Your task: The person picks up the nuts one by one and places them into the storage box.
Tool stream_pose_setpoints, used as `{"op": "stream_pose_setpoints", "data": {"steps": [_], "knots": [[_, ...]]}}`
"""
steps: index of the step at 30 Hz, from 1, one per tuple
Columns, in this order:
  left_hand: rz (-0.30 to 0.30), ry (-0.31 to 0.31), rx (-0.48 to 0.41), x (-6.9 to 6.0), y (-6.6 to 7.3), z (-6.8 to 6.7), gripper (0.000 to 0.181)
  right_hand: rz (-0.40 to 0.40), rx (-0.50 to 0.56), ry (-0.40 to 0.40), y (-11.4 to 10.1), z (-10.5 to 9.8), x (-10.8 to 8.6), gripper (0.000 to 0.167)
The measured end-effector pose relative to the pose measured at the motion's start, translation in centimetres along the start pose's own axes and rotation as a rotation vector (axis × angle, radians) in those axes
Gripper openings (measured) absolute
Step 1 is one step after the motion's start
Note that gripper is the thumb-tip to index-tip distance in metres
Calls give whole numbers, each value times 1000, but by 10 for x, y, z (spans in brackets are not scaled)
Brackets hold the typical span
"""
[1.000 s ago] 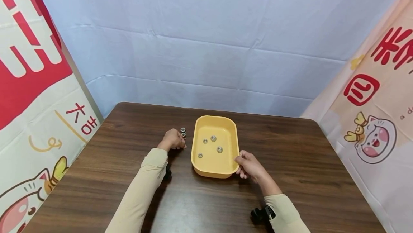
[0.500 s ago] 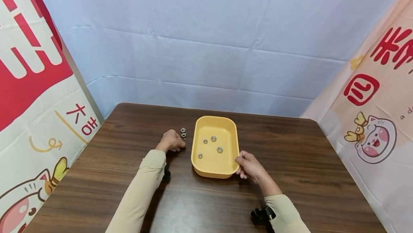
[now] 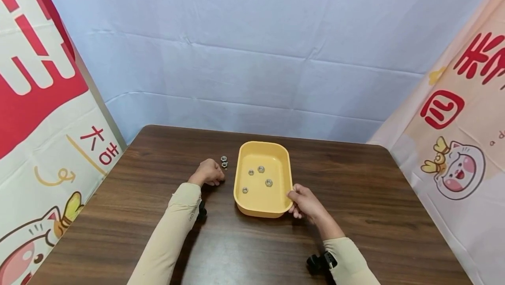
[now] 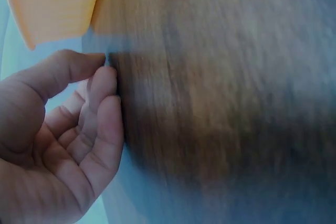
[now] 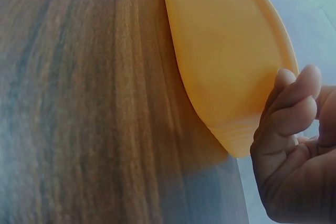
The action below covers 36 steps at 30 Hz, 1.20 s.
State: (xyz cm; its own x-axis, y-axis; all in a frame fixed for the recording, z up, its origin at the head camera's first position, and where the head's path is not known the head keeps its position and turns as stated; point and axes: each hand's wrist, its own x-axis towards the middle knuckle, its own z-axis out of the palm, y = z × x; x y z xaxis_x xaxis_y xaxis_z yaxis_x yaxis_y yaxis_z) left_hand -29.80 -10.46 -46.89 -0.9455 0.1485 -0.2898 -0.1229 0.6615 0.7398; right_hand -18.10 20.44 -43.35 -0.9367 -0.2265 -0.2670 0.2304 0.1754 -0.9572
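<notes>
- The left hand (image 3: 208, 172) is low over the tabletop (image 3: 355, 188), left of the yellow tray (image 3: 258, 213), thumb and forefinger drawn nearly together; whether anything sits between them I cannot tell.
- Two loose nuts (image 3: 224, 158) stand close together just beyond those fingertips, with a tiny piece (image 3: 226, 169) at their near side; a flat, low approach should avoid knocking them.
- Small metal pieces may slip, so pinching across opposite sides with fingertips alone seems best.
- The right hand (image 3: 307, 204) pinches the tray's near right rim, a firm grip that should steady it; light pressure would avoid tipping it.
- Four nuts (image 3: 268, 183) lie spread inside the tray; releasing low over its floor would limit bouncing.
</notes>
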Motion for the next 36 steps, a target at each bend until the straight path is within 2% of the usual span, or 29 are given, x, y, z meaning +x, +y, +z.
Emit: {"op": "stream_pose_setpoints", "data": {"steps": [5, 13, 20, 24, 28, 31, 36], "knots": [[1, -34, -63, -4, -1, -5, 12, -1, -5, -4, 0, 0, 0, 12], [70, -102, -203, -4, -6, -12, 5, 0, -13, -3, -3, 1, -2, 13], [94, -198, -359, -5, -12, -17, 22, 1, -13, 1, -4, 1, -1, 12], [87, -213, -396, -3, -14, -18, 24, -1, -14, -4, -3, 0, 0, 12], [80, -218, -401, -3, -14, -18, 23, -3, -13, 2, 12, -5, 10, 13], [90, -223, -384, -5, -10, -18, 23, 11, -11, 17, 23, -8, 17, 13], [115, -252, -395, -9, -1, -18, 25, 18, -3, 12, 20, -7, 15, 13]]}}
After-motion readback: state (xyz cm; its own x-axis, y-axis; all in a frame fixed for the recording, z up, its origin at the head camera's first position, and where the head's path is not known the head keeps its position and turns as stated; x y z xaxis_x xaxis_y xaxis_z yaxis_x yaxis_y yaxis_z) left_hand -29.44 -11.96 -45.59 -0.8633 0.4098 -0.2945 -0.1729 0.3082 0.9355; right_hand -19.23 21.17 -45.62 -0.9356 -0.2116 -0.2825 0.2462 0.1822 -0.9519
